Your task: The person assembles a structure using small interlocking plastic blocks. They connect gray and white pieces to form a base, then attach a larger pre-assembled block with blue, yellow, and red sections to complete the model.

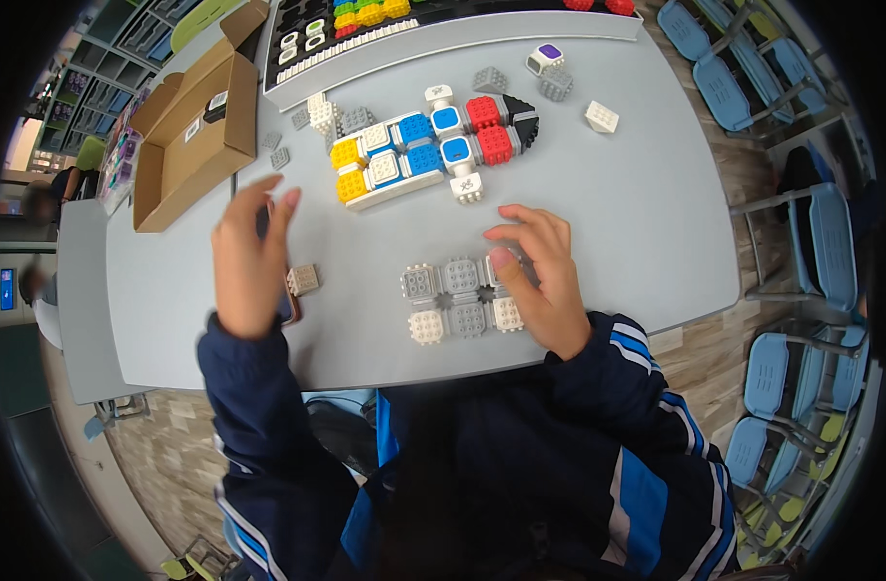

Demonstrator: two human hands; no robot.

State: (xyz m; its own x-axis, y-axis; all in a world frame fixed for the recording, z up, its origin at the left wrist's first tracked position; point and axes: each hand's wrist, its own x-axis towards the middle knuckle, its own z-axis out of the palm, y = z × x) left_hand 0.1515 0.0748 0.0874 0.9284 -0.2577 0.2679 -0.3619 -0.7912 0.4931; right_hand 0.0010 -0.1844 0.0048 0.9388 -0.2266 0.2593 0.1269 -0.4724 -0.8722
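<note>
On the table in front of me lies a flat group of grey and white building blocks [469, 318], two rows with studded faces. My right hand [545, 281] hovers over its right end, fingers curved and apart, the thumb partly hiding the blocks there. My left hand [251, 259] is raised further left, fingers loosely bent, with nothing visible in it. Beside it sits a single beige block [304, 280], by a dark flat object [292, 308] partly hidden by the hand. Beyond stands a larger joined model [404, 155] of yellow, white, blue and red blocks with a black end.
An open cardboard box [196, 131] stands at the far left. Along the back is a tray [443, 53] of colored blocks. Loose blocks lie about, including a white one [602, 117] and a purple-faced one [546, 58]. Blue chairs [819, 261] line the right side.
</note>
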